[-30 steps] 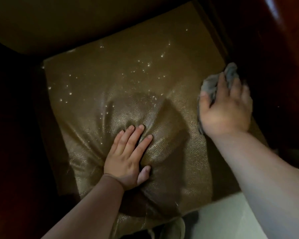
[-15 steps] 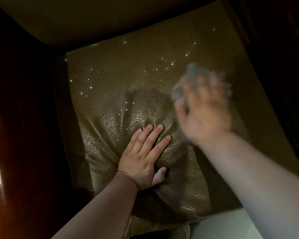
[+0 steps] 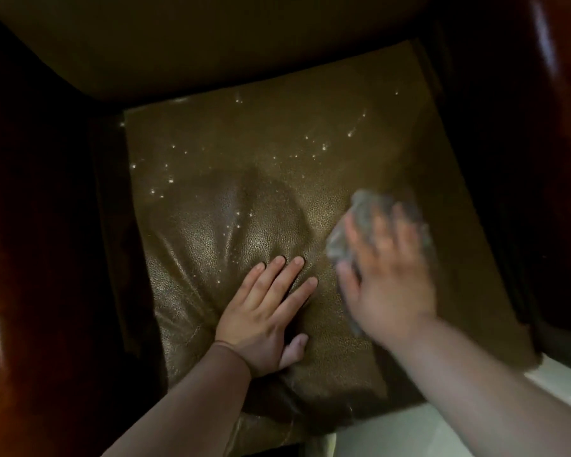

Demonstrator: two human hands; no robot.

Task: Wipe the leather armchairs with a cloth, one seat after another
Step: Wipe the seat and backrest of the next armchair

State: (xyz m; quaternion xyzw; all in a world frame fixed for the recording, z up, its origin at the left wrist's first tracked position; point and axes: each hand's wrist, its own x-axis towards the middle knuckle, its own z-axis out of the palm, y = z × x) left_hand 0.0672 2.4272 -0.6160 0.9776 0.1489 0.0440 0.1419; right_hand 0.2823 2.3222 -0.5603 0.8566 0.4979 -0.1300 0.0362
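Note:
An olive-brown leather seat cushion (image 3: 231,179) fills the middle of the view, speckled with small bright droplets toward the back. My left hand (image 3: 264,315) lies flat on the front of the cushion, fingers straight, pressing the leather into creases. My right hand (image 3: 389,285) presses a crumpled grey cloth (image 3: 366,209) onto the cushion's right half, fingers spread over it; the hand and cloth are motion-blurred. Most of the cloth is hidden under the palm.
Glossy dark red-brown wooden armrests stand on the left (image 3: 20,258) and the right (image 3: 548,94). The leather backrest (image 3: 211,41) rises at the top. A pale floor (image 3: 409,433) shows below the cushion's front edge.
My right hand swept the cloth from the cushion's right edge toward the middle, and now sits slightly lower beside my left hand. The left hand stays pressed in place.

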